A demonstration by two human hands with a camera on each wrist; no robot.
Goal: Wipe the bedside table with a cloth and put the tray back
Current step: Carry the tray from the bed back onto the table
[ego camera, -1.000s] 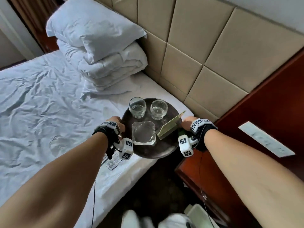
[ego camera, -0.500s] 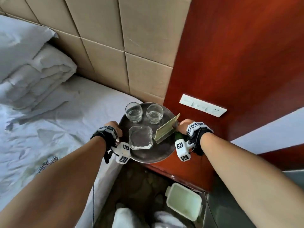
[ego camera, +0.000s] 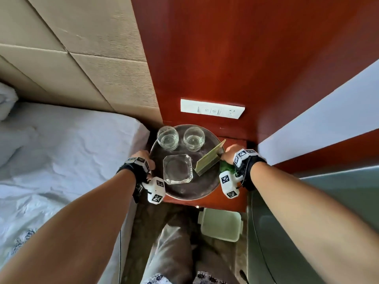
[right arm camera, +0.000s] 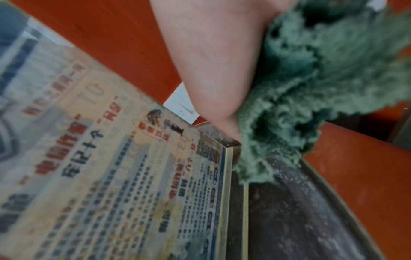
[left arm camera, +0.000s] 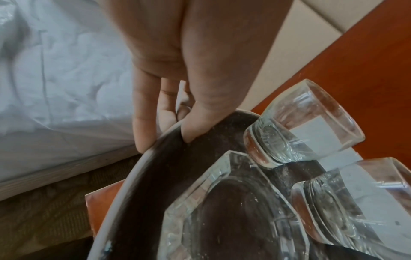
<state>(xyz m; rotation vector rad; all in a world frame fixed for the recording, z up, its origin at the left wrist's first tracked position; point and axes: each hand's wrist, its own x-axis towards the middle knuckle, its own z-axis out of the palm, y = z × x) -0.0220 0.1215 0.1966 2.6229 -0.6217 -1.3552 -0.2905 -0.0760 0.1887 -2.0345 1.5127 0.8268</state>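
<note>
I hold the round dark tray (ego camera: 185,193) by both sides at the centre of the head view, over the red-brown bench (ego camera: 233,201); whether the tray touches the bench cannot be determined. My left hand (ego camera: 141,158) grips the tray's left rim: in the left wrist view the thumb (left arm camera: 200,123) presses inside the rim and the fingers curl beneath it. My right hand (ego camera: 230,152) grips the right rim, thumb on top, with the green cloth (right arm camera: 311,88) bunched in the same hand, against the tray's edge.

On the tray stand two empty glasses, the left glass (ego camera: 167,137) and the right glass (ego camera: 194,138), side by side in its upper part. Below them sits a square glass ashtray (ego camera: 177,169). To its right a printed card stand (ego camera: 210,160) leans at an angle, close to the right thumb.

A white switch panel (ego camera: 212,109) is mounted on the wood wall above the tray. The white bed (ego camera: 61,160) fills the left of the frame. A pale lidded box (ego camera: 220,224) lies on the floor at lower centre.
</note>
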